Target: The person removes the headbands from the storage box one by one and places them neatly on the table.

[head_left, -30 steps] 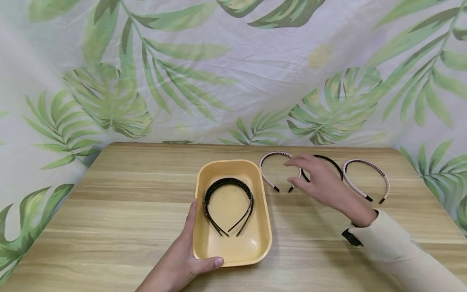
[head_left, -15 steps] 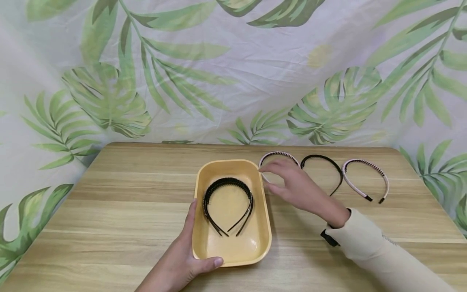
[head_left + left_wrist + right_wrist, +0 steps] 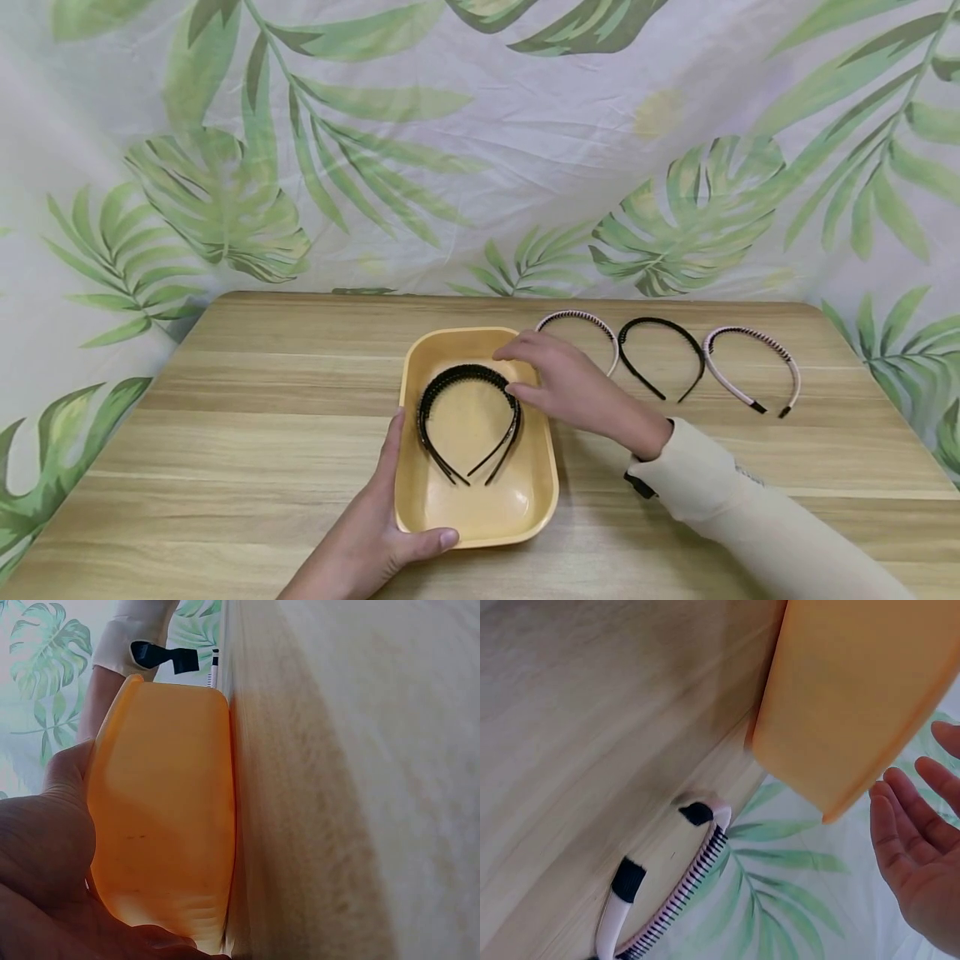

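In the head view a yellow plastic box (image 3: 477, 521) stands on the table, with black toothed headbands (image 3: 468, 372) lying stacked inside. My left hand (image 3: 375, 512) grips its near left corner, the thumb over the near rim and the fingers along the left wall. Above the right rim hovers my right hand (image 3: 562, 379), fingers apart and holding nothing, its tips over the headbands; whether they touch cannot be told. From the right wrist, a pink headband (image 3: 679, 892) lies beyond the box and the right hand's fingers spread near the rim.
Right of the box, in a row at the back of the wooden table (image 3: 262, 433), lie a pink headband (image 3: 581, 317) partly behind my right hand, a black headband (image 3: 660, 322) and another pink headband (image 3: 795, 367). A leaf-patterned cloth (image 3: 525, 167) hangs behind the table.
My right hand has moved left from over the row of headbands to the box's right rim, uncovering the black headband. The left hand and the box have stayed in place.
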The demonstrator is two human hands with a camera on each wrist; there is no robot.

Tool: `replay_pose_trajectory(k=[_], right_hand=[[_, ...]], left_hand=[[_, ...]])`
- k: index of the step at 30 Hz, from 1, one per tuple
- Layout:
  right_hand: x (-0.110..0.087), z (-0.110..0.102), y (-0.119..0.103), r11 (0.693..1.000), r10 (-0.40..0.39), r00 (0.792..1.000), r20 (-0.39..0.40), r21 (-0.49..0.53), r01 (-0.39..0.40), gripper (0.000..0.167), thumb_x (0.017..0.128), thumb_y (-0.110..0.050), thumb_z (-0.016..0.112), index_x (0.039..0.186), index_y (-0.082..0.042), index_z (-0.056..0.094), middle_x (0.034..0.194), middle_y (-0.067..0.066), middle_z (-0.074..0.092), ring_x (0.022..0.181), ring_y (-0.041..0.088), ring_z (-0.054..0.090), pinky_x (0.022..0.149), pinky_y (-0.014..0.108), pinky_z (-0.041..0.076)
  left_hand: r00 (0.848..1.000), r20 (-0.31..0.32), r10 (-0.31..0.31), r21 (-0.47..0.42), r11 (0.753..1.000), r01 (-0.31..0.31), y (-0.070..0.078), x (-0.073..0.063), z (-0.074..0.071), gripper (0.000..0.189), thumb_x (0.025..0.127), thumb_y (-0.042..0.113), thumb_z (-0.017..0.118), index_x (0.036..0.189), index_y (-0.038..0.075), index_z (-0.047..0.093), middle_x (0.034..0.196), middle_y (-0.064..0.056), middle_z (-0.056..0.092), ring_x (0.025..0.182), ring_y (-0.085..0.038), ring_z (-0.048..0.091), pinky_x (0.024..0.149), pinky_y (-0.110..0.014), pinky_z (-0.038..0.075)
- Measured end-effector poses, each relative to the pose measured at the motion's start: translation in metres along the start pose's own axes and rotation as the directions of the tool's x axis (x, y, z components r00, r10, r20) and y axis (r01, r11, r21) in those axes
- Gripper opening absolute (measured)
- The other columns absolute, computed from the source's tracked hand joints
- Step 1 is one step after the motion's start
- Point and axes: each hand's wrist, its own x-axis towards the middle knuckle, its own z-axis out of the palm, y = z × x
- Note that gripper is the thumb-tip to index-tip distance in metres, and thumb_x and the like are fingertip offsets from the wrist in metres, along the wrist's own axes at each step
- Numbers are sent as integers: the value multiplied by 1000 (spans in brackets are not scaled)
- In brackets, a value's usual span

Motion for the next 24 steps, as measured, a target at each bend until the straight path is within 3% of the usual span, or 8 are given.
replay_pose_trajectory(k=[6, 14, 24], right_hand=[[10, 7, 0, 1000, 3, 999, 34, -6, -3, 38, 95, -11, 77, 131, -4, 70, 133, 12, 70, 131, 32, 62, 111, 48, 49], [22, 16, 5, 1000, 22, 997, 69, -15, -21, 37, 94, -10, 76, 131, -4, 70, 134, 13, 70, 135, 33, 59, 114, 49, 46], [36, 26, 8, 999, 14, 995, 98, -45, -10, 34, 96, -8, 73, 130, -4, 71, 132, 12, 70, 127, 29, 64, 106, 45, 52]], left_hand=[[1000, -1, 5, 19, 1000, -5, 0, 0, -1, 145, 72, 45, 95, 168, 32, -13, 176, -9, 15, 145, -28, 45, 112, -28, 41], [1000, 2, -14, 25, 1000, 14, 1, 1, -1, 145, 72, 46, 94, 168, 32, -14, 176, -9, 14, 146, -28, 45, 113, -29, 40], [1000, 5, -15, 25, 1000, 15, 0, 0, -1, 146, 72, 45, 95, 168, 30, -14, 176, -10, 14, 147, -29, 42, 114, -28, 39]])
